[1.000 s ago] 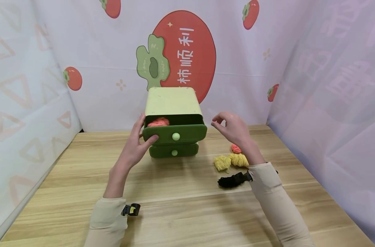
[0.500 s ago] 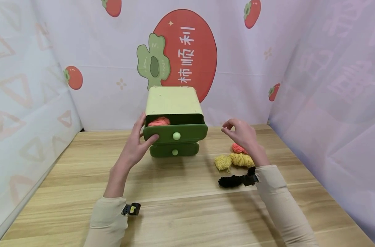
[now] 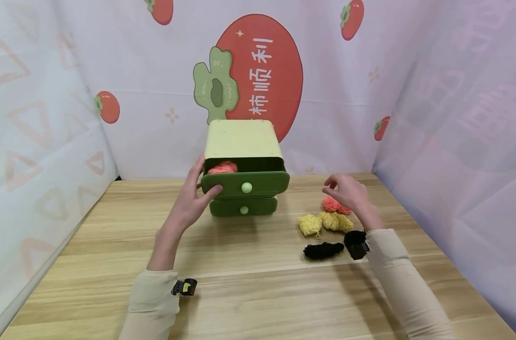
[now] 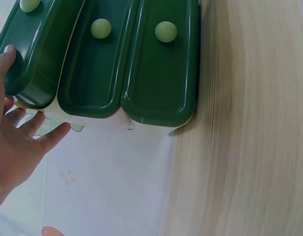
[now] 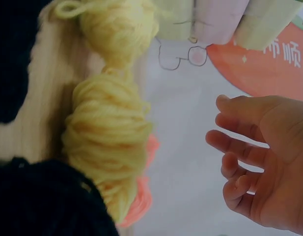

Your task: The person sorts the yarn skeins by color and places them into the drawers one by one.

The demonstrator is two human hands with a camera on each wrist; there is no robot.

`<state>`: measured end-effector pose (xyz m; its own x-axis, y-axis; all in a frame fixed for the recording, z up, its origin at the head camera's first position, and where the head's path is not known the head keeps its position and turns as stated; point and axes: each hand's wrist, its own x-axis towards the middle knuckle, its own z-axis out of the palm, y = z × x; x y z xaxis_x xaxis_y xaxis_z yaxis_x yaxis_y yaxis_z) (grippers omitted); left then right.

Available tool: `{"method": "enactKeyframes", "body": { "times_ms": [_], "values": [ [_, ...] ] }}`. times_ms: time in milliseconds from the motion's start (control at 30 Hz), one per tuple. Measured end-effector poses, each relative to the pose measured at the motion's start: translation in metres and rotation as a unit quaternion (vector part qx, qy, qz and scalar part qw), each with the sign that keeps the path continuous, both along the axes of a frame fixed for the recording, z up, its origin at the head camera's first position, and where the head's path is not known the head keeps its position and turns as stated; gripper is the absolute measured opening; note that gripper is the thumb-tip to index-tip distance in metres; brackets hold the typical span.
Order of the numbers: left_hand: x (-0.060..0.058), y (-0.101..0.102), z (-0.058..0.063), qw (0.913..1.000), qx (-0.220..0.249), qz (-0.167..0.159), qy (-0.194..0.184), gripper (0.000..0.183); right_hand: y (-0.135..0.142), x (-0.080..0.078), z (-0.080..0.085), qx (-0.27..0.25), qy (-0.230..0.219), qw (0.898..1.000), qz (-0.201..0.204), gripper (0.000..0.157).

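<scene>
My left hand [image 3: 191,204] rests at the left corner of the pulled-out green top drawer [image 3: 232,185], thumb on its front, fingers spread along the side of the cream-topped cabinet [image 3: 243,137]. In that drawer lies a coral yarn ball [image 3: 223,167]. My right hand [image 3: 349,192] hovers above the yarn on the right, fingers loosely curled, holding nothing. Under it are coral yarn balls [image 3: 331,204], yellow yarn balls [image 3: 310,225] and a black yarn skein [image 3: 323,250]. The right wrist view shows a yellow skein [image 5: 107,130] beside the hand.
The lower drawers [image 4: 161,73] are pushed in. A wooden table [image 3: 258,293] carries everything. Printed fabric walls [image 3: 339,118] stand behind and on both sides. Wrist cameras [image 3: 185,286] stick out from both cuffs.
My right hand has moved right and down, away from the drawer to over the yarn pile. My left hand has kept its place at the drawer; the view has shifted slightly.
</scene>
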<state>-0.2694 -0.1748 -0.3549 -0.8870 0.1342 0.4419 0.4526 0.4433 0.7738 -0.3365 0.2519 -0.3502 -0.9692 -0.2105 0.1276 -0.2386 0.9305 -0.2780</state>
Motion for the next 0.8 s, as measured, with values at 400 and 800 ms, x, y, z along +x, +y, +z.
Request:
{"method": "enactKeyframes", "body": {
  "times_ms": [400, 800],
  "values": [
    [0.001, -0.001, -0.003, 1.0, 0.001, 0.005, -0.007, 0.087, 0.021, -0.006, -0.015, 0.021, -0.054, 0.998, -0.004, 0.042],
    [-0.001, -0.001, 0.0, 1.0, 0.001, 0.002, -0.003, 0.087, 0.026, -0.01, -0.024, 0.052, -0.127, 0.99, 0.015, 0.055]
  ]
}}
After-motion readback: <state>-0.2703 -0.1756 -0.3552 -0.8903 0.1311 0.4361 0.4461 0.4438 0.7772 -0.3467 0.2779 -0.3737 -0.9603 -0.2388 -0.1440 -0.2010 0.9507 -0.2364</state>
